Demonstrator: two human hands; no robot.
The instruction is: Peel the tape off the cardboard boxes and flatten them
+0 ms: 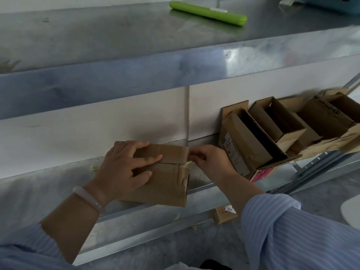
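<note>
The cardboard box (165, 184) lies on the lower metal shelf (48, 191), against the white wall; the left hand (124, 168) presses flat on its top, fingers straight and slightly apart across the flap seam; the right hand (210, 162) pinches the clear tape (188, 164) at the box's right edge, fingers clamped on it; opened boxes (253, 141) stand just to the right; a green cutter (206, 13) lies on the tabletop above.

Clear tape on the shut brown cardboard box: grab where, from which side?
Pinch the lifted end of the clear tape at the right edge of the brown cardboard box, coming from the right: it curls free there at the flap seam.
</note>
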